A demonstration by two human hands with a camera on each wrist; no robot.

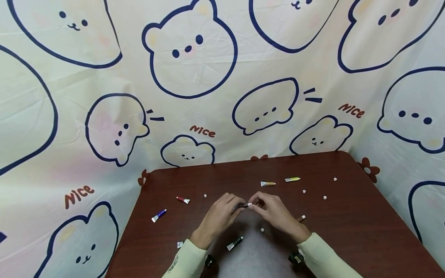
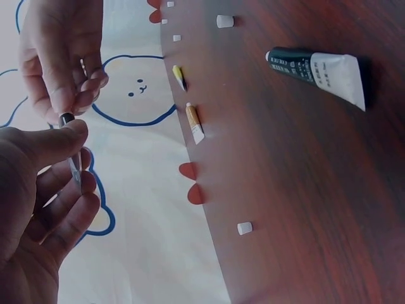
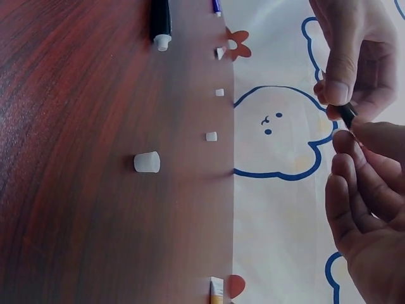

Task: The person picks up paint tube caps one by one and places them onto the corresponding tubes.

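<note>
Over the middle of the table, my left hand grips a small dark paint tube between thumb and fingers. My right hand pinches the tube's white-capped end with thumb and fingertips. In the left wrist view the tube's flat silvery end lies along the left fingers; in the right wrist view a short dark stretch of tube shows between the two hands. Below them on the table lie a dark green paint tube and a loose white cap.
A red tube and a blue tube lie left; an ochre tube and a yellow tube lie at the back. A brown tube is partly behind the right wrist. Several white caps dot the brown table. Printed cloth hangs behind.
</note>
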